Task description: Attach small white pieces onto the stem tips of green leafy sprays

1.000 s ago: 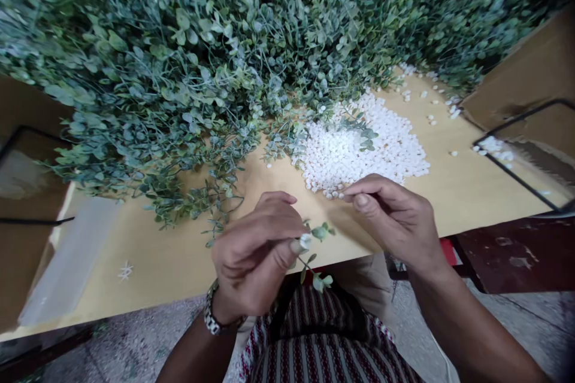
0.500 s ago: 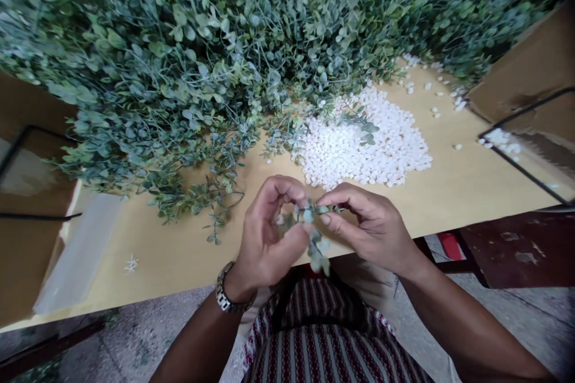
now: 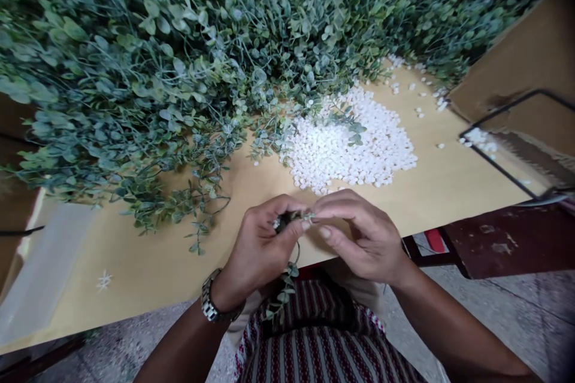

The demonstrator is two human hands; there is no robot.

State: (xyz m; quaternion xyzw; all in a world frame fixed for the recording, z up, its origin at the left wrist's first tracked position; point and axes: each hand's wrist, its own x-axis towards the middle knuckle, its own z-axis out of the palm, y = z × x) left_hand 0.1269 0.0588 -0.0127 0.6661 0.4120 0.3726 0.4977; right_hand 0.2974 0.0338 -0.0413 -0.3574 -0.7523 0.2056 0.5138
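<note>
My left hand [image 3: 263,245], a metal-band watch [image 3: 209,298] at its wrist, is closed on an artificial leaf sprig [image 3: 284,294]. Its thumb and forefinger pinch the stem, and a leafy end hangs below the palm. From the right, my right hand [image 3: 362,236] meets the pinched stem with bent fingers at the left fingertips. The right thumb tip sits slightly below the forefinger; what lies between these fingertips is too small to make out. Just beyond both hands spreads a pile of small white beads [image 3: 345,155], with a loose leaf sprig [image 3: 357,131] on top.
A large heap of artificial greenery [image 3: 215,42] fills the back of the table [image 3: 242,269]. Cardboard with a black wire frame [image 3: 503,111] stands at the right. A white star-shaped piece [image 3: 104,280] lies at the left, near clear tape [image 3: 49,269]. A dark red bench [image 3: 512,236] is below right.
The sprig's leafy end now hangs lower and further left. Both hands have drawn closer together, the right fingers reaching the left fingertips. The whole view has shifted slightly.
</note>
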